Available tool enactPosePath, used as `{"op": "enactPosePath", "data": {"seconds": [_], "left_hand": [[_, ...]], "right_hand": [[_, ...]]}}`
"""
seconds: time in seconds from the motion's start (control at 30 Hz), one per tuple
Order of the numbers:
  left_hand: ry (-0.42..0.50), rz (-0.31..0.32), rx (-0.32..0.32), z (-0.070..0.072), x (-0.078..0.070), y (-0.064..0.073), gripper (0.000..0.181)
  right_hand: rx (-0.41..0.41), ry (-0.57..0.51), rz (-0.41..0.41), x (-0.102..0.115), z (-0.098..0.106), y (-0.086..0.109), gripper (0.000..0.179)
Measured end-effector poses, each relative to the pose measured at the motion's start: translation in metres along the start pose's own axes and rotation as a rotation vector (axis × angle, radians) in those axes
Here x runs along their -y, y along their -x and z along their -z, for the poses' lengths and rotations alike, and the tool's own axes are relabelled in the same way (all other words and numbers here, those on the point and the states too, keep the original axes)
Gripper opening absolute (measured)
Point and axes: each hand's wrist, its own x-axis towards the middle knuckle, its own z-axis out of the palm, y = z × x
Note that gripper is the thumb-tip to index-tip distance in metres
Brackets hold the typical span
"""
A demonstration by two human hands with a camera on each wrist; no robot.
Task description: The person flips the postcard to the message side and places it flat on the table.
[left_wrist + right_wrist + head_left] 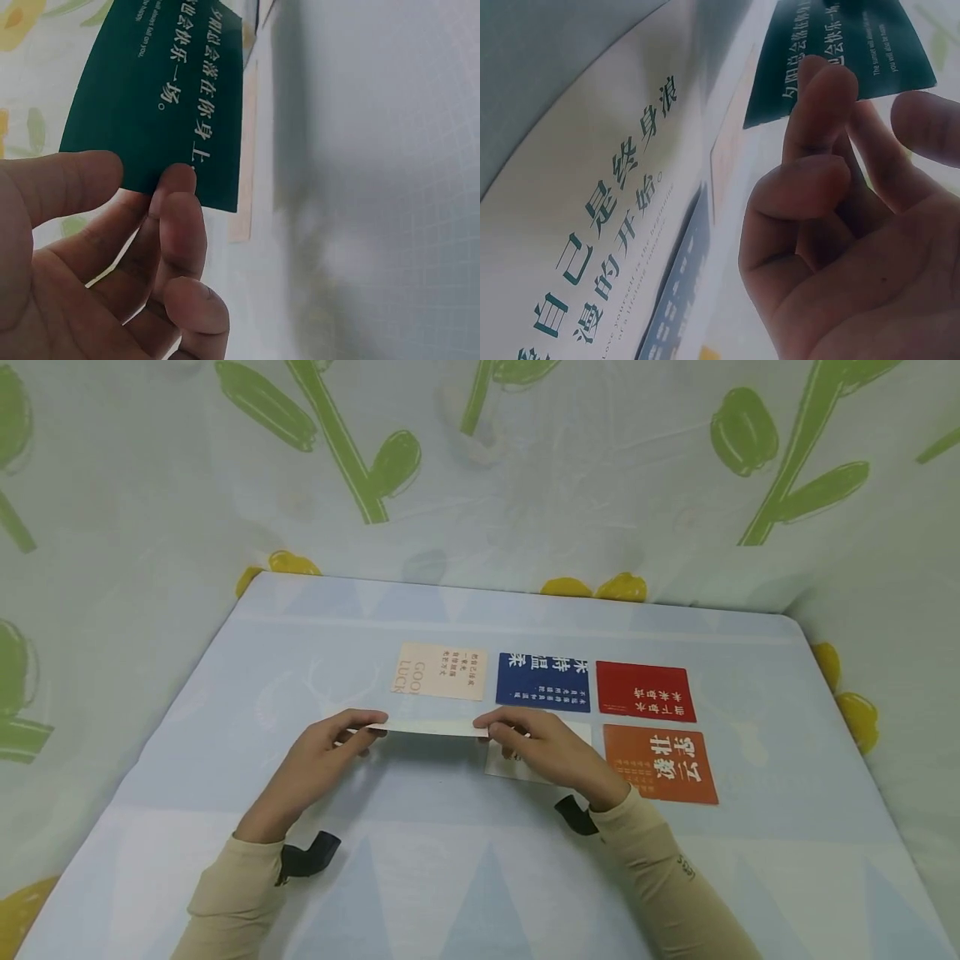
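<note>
A postcard [431, 727] is held up off the table between both hands, seen almost edge-on from above. Its dark green face with white lettering shows in the left wrist view, where the left hand [112, 262] pinches one end of this green postcard [172, 90] between thumb and fingers. At the opposite end, the right hand [558, 752] grips it; the right wrist view shows its fingertips on the green face [870, 56]. Beneath the right hand lies a white postcard [517, 768] with dark green lettering, partly covered by that hand.
Beyond the hands, a cream postcard [438, 671], a blue postcard [543, 689] and a red postcard [645, 681] lie in a row. An orange postcard [637, 752] sits below the red one, beside the right forearm. The pale blue tabletop [420, 877] meets a leaf-patterned cloth [525, 502] behind.
</note>
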Motion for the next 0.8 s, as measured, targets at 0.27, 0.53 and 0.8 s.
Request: {"op": "enactPosePath", "data": {"seconds": [0.27, 0.53, 0.8], "left_hand": [[0.025, 0.013, 0.027, 0.0033, -0.0027, 0.0017, 0.037], [0.087, 0.011, 0.062, 0.0051, -0.0062, 0.0043, 0.038], [0.113, 0.007, 0.073, 0.0044, -0.0054, 0.002, 0.042]], "right_hand": [[-0.015, 0.006, 0.007, -0.0013, 0.0018, -0.0013, 0.031], [-0.024, 0.017, 0.01, -0.0022, 0.0033, -0.0017, 0.034], [-0.033, 0.028, 0.017, -0.0027, 0.0037, -0.0016, 0.034]]}}
